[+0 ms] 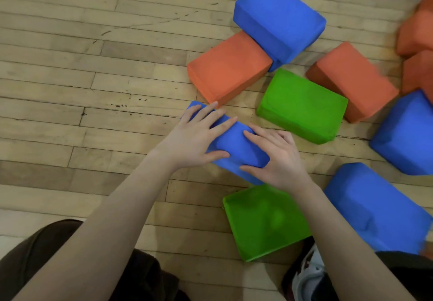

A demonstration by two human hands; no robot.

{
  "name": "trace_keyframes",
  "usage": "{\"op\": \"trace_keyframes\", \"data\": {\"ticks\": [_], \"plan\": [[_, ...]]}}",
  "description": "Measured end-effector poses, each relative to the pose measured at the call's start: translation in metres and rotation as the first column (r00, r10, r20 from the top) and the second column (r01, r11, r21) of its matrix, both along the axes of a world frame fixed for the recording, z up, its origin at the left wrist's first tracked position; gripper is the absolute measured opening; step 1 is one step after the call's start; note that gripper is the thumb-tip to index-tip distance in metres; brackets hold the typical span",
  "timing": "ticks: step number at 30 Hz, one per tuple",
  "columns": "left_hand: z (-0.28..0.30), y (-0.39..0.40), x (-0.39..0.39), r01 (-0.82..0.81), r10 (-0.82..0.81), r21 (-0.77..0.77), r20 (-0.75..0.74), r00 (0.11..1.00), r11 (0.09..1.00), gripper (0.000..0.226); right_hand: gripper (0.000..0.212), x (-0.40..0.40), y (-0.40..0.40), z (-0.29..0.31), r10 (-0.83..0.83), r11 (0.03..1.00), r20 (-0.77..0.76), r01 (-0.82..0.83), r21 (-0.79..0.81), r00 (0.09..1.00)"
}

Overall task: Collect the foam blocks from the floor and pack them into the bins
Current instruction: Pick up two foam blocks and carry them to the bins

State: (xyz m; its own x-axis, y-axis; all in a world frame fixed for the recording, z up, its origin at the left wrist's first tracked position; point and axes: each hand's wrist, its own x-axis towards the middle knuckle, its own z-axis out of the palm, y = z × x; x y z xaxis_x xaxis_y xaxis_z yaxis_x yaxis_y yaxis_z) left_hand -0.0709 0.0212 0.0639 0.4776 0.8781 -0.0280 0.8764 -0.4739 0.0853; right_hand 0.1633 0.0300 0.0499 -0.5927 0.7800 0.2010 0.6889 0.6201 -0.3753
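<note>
A blue foam block [236, 145] lies on the wooden floor in the middle of the view. My left hand [194, 139] grips its left half, fingers spread over the top and thumb on the near side. My right hand [278, 157] grips its right end, fingers over the top and thumb on the near edge. Around it lie an orange block [229, 68], a large blue block [278, 19] partly on top of that orange one, a green block [302, 106] and another green block [264, 221] just below my right wrist. No bin is in view.
More blocks lie to the right: an orange one [351, 80], two blue ones [405, 134] [375, 207] and orange ones at the top right edge [417, 31]. Bare floor [82, 78] spreads to the left. My dark trouser leg [46, 254] and a shoe [309, 275] are at the bottom.
</note>
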Motion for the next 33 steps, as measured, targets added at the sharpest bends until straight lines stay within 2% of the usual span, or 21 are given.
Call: {"op": "trace_keyframes", "data": {"ticks": [2,3,5,7,9,11,14,16,17,19,21,25,27,29,30,33], "plan": [[-0.006,-0.004,0.006,0.025,-0.025,0.07,-0.011,1.0,0.997,0.073,0.072,0.005,-0.002,0.0,0.009,1.0,0.027,-0.01,0.026,1.0],[-0.01,-0.009,0.01,-0.018,0.02,0.107,-0.014,1.0,0.994,0.072,0.074,0.008,-0.005,0.001,-0.018,1.0,0.037,0.018,0.01,0.999],[-0.017,-0.025,0.02,-0.224,0.224,0.143,0.017,0.974,0.964,0.068,0.083,0.017,-0.012,-0.001,-0.142,0.988,0.03,0.144,-0.063,0.989],[-0.023,-0.043,0.033,-0.439,0.437,0.115,0.045,0.899,0.891,0.064,0.089,0.03,-0.022,-0.009,-0.242,0.952,0.05,0.247,-0.18,0.969],[-0.029,-0.057,0.046,-0.554,0.552,0.064,0.045,0.833,0.83,0.062,0.088,0.045,-0.036,-0.024,-0.272,0.897,0.206,0.326,-0.3,0.94],[-0.034,-0.065,0.058,-0.594,0.593,0.044,0.038,0.804,0.803,0.061,0.089,0.058,-0.055,-0.041,-0.359,0.795,0.389,0.496,-0.348,0.849],[-0.04,-0.068,0.078,-0.61,0.61,0.042,0.0,0.792,0.791,0.061,0.105,0.068,-0.088,-0.056,-0.553,0.544,0.559,0.776,-0.32,0.618],[-0.043,-0.07,0.089,-0.576,0.578,0.044,-0.036,0.816,0.816,0.062,0.113,0.068,-0.101,-0.063,-0.575,0.416,0.627,0.847,-0.33,0.526],[-0.045,-0.072,0.094,-0.552,0.554,0.043,-0.053,0.831,0.833,0.063,0.113,0.065,-0.101,-0.066,-0.576,0.4,0.637,0.856,-0.327,0.512],[-0.048,-0.073,0.098,-0.529,0.53,0.035,-0.05,0.846,0.848,0.064,0.112,0.06,-0.092,-0.067,-0.588,0.446,0.633,0.854,-0.267,0.504],[-0.048,-0.069,0.097,-0.544,0.545,0.041,0.0,0.839,0.838,0.062,0.11,0.057,-0.073,-0.067,-0.59,0.537,0.602,0.818,-0.206,0.539],[-0.047,-0.058,0.089,-0.567,0.562,0.041,0.081,0.823,0.823,0.062,0.109,0.048,-0.032,-0.069,-0.451,0.742,0.482,0.616,-0.265,0.751],[-0.046,-0.056,0.089,-0.565,0.562,0.041,0.073,0.824,0.824,0.061,0.105,0.041,-0.024,-0.072,-0.382,0.802,0.449,0.531,-0.273,0.808],[-0.046,-0.058,0.092,-0.572,0.57,0.027,0.056,0.82,0.82,0.062,0.1,0.04,-0.03,-0.073,-0.428,0.788,0.428,0.561,-0.255,0.796],[-0.047,-0.059,0.093,-0.576,0.575,0.016,0.049,0.817,0.817,0.063,0.101,0.041,-0.038,-0.073,-0.494,0.746,0.422,0.62,-0.243,0.76],[-0.046,-0.062,0.094,-0.572,0.573,-0.035,0.049,0.818,0.819,0.066,0.114,0.046,-0.072,-0.069,-0.703,0.502,0.439,0.828,-0.251,0.56]]}}
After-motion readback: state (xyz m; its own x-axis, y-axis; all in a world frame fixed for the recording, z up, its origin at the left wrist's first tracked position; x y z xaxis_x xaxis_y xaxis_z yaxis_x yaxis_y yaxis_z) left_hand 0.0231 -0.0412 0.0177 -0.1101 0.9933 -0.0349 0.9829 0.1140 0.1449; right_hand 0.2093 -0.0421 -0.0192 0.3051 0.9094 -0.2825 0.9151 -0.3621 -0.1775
